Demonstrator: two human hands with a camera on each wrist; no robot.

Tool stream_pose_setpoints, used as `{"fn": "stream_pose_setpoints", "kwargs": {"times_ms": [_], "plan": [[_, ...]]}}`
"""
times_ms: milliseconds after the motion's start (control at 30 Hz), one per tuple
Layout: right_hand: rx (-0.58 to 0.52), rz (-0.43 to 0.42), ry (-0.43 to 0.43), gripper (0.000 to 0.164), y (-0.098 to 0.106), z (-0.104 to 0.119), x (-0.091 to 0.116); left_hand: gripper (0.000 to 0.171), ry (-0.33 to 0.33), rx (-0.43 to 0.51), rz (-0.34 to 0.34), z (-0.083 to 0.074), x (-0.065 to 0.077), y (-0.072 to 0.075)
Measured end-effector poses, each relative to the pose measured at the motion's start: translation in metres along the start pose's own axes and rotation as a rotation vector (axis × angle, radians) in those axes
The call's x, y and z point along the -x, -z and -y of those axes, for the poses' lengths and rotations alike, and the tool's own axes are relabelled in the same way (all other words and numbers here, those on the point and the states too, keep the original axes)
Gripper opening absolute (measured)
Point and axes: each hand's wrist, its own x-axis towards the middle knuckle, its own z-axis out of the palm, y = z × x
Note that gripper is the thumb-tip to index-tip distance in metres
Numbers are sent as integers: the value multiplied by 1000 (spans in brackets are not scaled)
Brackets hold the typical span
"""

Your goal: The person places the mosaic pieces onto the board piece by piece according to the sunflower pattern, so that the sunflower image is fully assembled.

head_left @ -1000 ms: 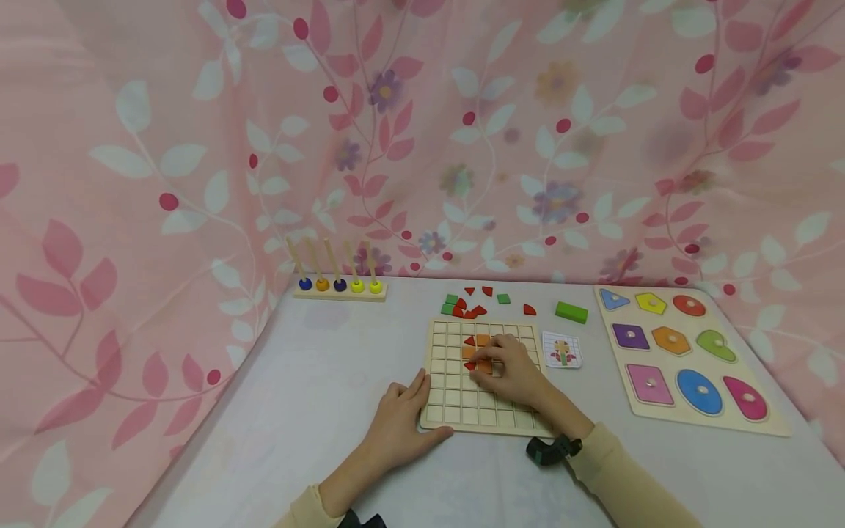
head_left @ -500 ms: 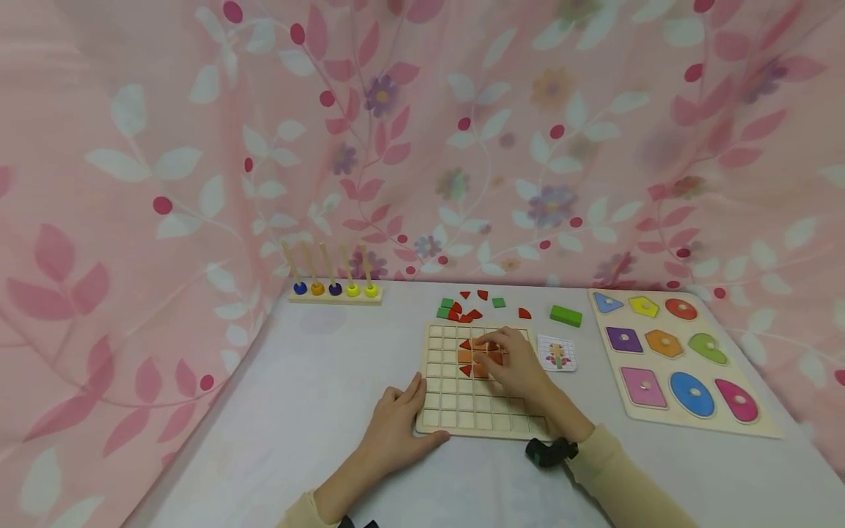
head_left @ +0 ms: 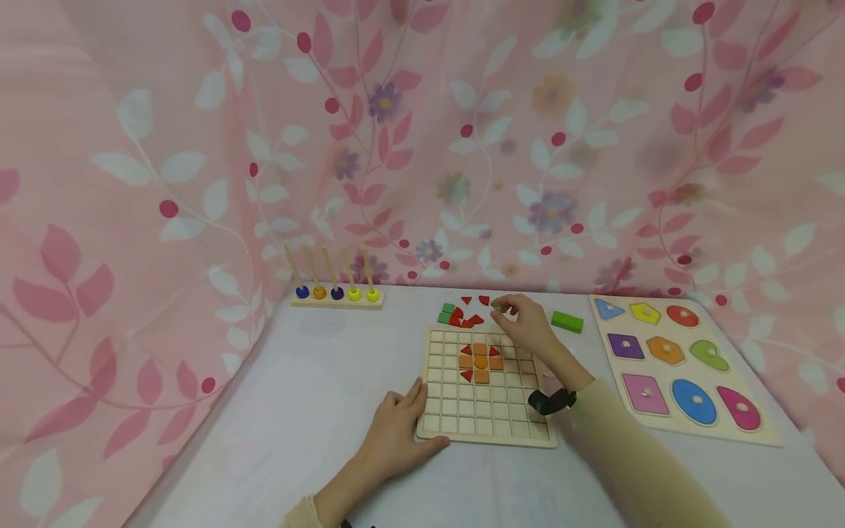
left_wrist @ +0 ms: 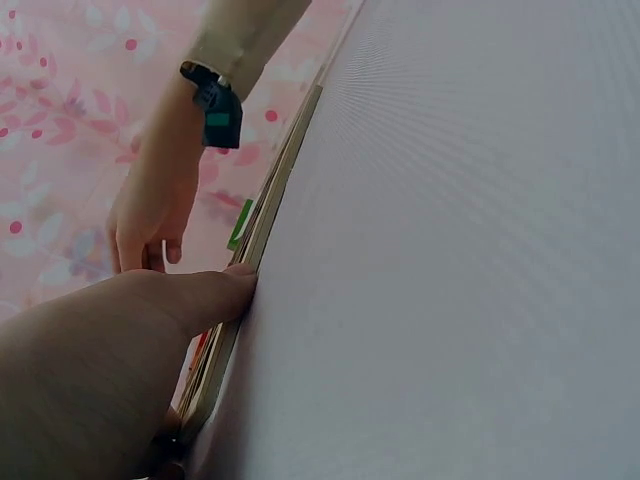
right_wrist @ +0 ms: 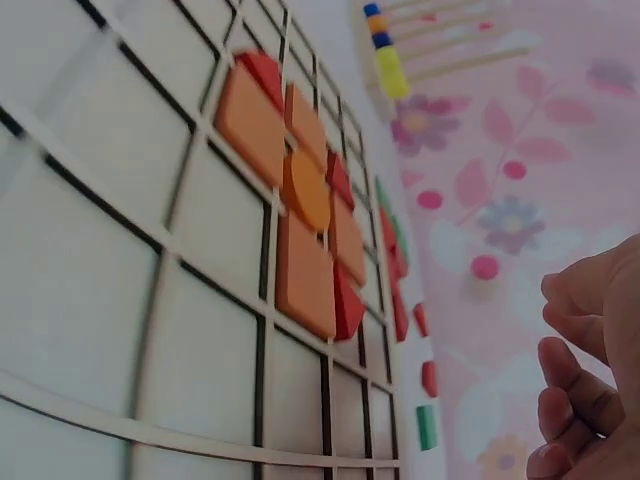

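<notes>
A pale wooden grid board lies on the table. On it an orange round piece sits amid several orange squares, with red triangles at three corners. My left hand rests at the board's near left corner, fingers along the left edge and thumb against the front edge. Past the board's far edge, my right hand hovers by the loose pieces, its fingers loosely bent. In the right wrist view nothing shows between thumb and fingers; a green square lies on the table nearby.
Behind the board lie loose red pieces and green squares. A green block is right of them. Farther right is a shape puzzle board; at the back left, a peg stand. My right forearm mostly hides a picture card.
My right hand has left the orange pieces and moved away from me toward the loose pieces. The orange round piece and upper right red triangle now show. My left hand stays at the board's corner.
</notes>
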Motion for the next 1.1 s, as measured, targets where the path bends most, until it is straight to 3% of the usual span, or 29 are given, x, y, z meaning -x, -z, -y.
{"fn": "stream_pose_setpoints", "kwargs": {"times_ms": [200,367,667,933,1100], "plan": [[-22,72,-72,25,-19,-19,-28,105,4,10,4,0,3,-1],[-29,128,-82,30,-30,-27,-43,105,18,2,17,0,4,-2],[25,132,-96,36,-33,-22,-60,106,15,11,30,-1,2,1],[13,136,-49,40,-51,-45,-73,105,14,9,28,-1,3,2],[33,125,-55,34,-56,-39,-75,106,20,6,28,1,3,1]]}}
